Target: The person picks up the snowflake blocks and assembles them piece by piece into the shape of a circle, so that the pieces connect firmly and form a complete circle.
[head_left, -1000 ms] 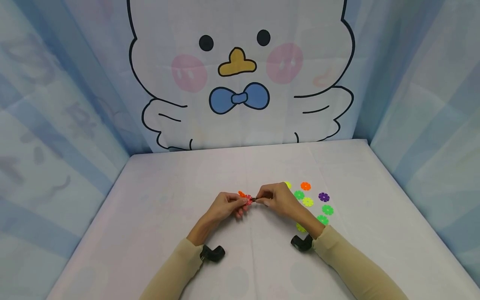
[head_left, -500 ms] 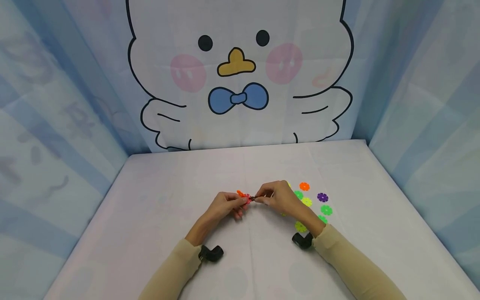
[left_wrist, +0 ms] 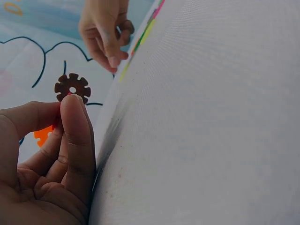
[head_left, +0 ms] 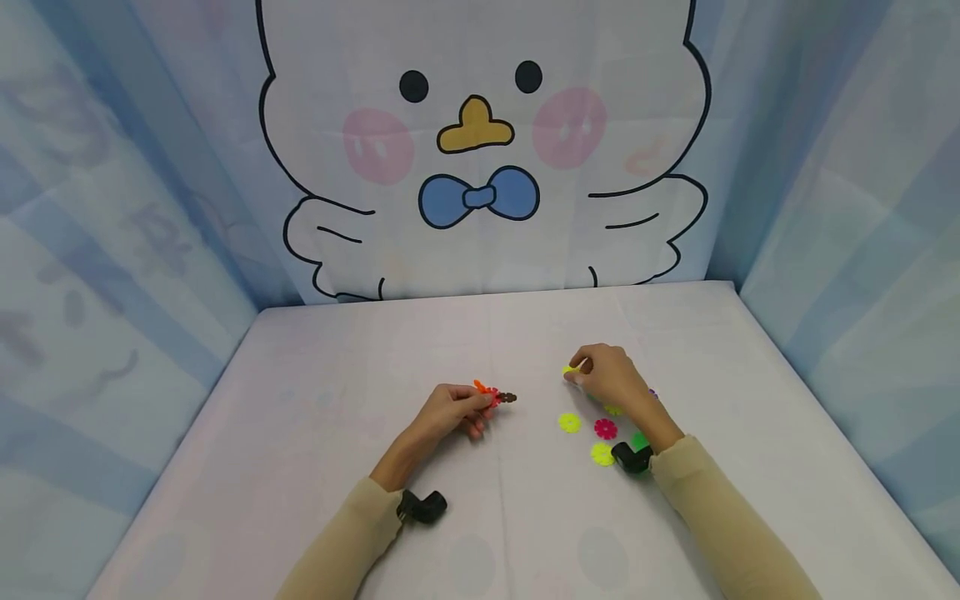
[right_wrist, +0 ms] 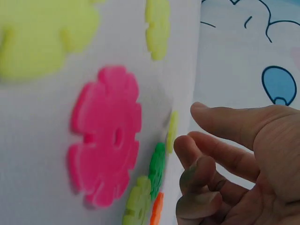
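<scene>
My left hand (head_left: 448,414) pinches a red notched disc (head_left: 494,393) between thumb and index finger. Joined to it are an orange disc (left_wrist: 43,135) and, at the tips, a brown disc (left_wrist: 67,83) that sticks out toward the right. My right hand (head_left: 611,379) hovers over the back of the loose discs, its thumb and index finger parted beside a yellow disc (head_left: 568,369). In the right wrist view that yellow disc (right_wrist: 172,132) lies just beyond the fingertips of the hand (right_wrist: 229,164), with nothing seen between them.
On the white table (head_left: 337,358), several loose discs lie around and under my right forearm: yellow ones (head_left: 569,422), a pink one (head_left: 605,429) and a green one (head_left: 639,440). A curtain with a cartoon figure (head_left: 480,250) hangs behind the table.
My right hand has let go of the brown disc and moved right to the loose discs. The left hand stays in place with the joined discs, the brown one now in full sight.
</scene>
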### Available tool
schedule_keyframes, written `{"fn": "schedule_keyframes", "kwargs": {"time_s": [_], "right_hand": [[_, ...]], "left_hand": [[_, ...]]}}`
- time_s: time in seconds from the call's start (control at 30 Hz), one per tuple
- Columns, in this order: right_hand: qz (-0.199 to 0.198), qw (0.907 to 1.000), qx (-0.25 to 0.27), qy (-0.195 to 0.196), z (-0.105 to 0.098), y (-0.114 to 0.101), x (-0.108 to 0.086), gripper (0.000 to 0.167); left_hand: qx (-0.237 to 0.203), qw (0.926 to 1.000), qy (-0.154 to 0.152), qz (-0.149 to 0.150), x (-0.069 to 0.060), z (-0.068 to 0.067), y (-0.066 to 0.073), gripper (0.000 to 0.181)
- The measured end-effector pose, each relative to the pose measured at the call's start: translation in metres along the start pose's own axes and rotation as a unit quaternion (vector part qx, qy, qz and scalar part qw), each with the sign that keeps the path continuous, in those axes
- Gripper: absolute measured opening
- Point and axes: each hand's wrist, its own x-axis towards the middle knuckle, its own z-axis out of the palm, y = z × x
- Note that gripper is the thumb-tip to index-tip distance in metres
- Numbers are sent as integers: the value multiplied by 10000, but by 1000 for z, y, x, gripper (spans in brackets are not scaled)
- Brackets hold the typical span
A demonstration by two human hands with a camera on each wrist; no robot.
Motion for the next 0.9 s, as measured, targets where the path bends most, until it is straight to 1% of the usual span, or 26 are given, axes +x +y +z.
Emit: {"fn": "schedule_keyframes", "kwargs": {"time_s": [0.1,0.2,0.27,0.5,0.7,0.9], "right_hand": [[249,9995,-132,-123,-2,5,1,35],[312,9991,-160,-240,0,9,2,42],[314,9990,-172,-276,1,11,2,43],[317,9994,-106,-125,2,11,3,36],[328,9994,134,-20,1,11,2,31],[469,9976,509,-70,-3,14,4,22]], "left_hand": [[-4,10000,-21,27,0,0,-1,31],[7,10000,-33,24,1,1,-1,31],[6,10000,-35,10,1,1,-1,31],[-12,10000,-35,-5,1,0,-1,31],[-19,10000,-51,4,0,-1,0,31],[46,10000,-48,-1,0,-1,-1,32]]}}
